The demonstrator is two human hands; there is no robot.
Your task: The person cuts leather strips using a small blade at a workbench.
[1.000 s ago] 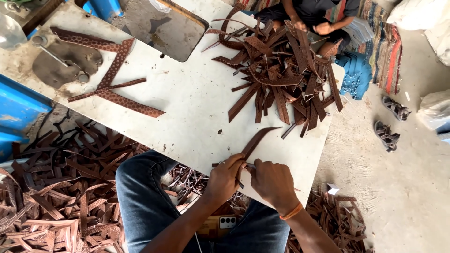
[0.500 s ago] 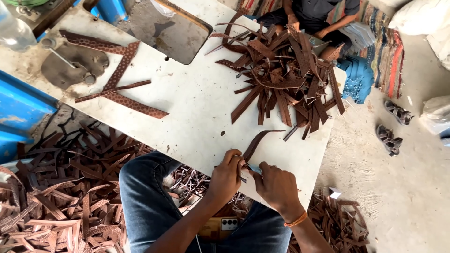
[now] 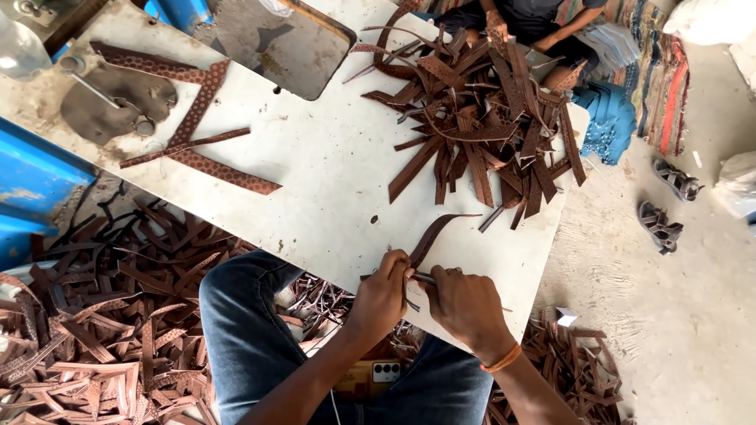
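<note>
At the near edge of the white worktable (image 3: 331,181), the left hand (image 3: 383,297) pinches the lower end of a curved brown leather strap (image 3: 431,236) while the right hand (image 3: 466,305) closes around a thin metal tool (image 3: 423,278) touching it, with a heap of similar straps (image 3: 480,118) farther back.

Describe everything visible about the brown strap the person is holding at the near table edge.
The long, thin, dark brown leather-like strap curves up from between the left hand and right hand, arching over the white worktable with its far tip pointing right. Its lower end is pinched by the left fingers; the right hand holds a small tool, mostly hidden, against it. It lies apart from the big strap pile.
</note>
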